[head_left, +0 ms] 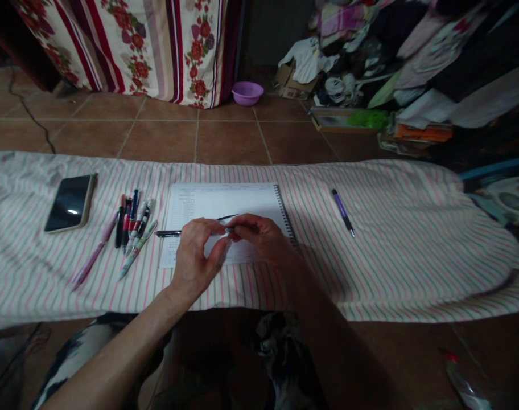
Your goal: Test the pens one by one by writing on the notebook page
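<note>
Both my hands meet over a white spiral notebook (225,205) lying on a striped cloth. My left hand (197,256) has its fingers pinched on a dark pen barrel (168,233) that sticks out to the left. My right hand (263,236) is closed in a pinch at the other end, on a thin dark refill (225,217) that curves up over the page. The two hands touch at the fingertips.
A row of several pens (131,225) and a pink pen (95,253) lie left of the notebook, with a phone (69,202) beyond them. A purple pen (343,212) lies to the right. The striped cloth (391,239) covers a low table; a purple bowl (247,92) and clutter sit on the tiled floor behind.
</note>
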`<act>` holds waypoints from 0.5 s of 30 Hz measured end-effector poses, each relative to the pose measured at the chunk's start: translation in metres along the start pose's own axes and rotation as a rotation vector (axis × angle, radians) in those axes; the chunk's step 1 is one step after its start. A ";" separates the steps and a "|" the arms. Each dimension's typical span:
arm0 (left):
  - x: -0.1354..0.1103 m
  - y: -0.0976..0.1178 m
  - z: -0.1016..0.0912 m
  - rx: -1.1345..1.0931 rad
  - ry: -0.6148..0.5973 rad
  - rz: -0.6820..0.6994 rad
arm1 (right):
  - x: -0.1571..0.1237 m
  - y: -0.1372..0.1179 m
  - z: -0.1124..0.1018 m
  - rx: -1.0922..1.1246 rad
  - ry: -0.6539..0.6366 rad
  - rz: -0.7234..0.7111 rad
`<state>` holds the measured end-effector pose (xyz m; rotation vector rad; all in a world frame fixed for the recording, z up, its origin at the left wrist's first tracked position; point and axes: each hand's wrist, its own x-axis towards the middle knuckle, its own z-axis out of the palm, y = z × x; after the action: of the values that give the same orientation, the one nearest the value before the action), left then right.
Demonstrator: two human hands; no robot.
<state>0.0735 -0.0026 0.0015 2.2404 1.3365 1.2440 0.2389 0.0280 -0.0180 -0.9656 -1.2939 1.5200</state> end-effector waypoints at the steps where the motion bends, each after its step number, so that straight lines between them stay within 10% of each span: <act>1: 0.000 0.000 0.000 0.003 0.004 0.002 | 0.000 0.001 0.002 0.024 -0.007 0.001; 15: -0.001 -0.006 -0.001 0.072 0.008 -0.035 | 0.002 0.001 0.013 0.073 -0.025 0.031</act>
<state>0.0694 -0.0004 -0.0019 2.2522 1.4393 1.2124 0.2261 0.0263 -0.0171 -0.9267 -1.2369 1.5966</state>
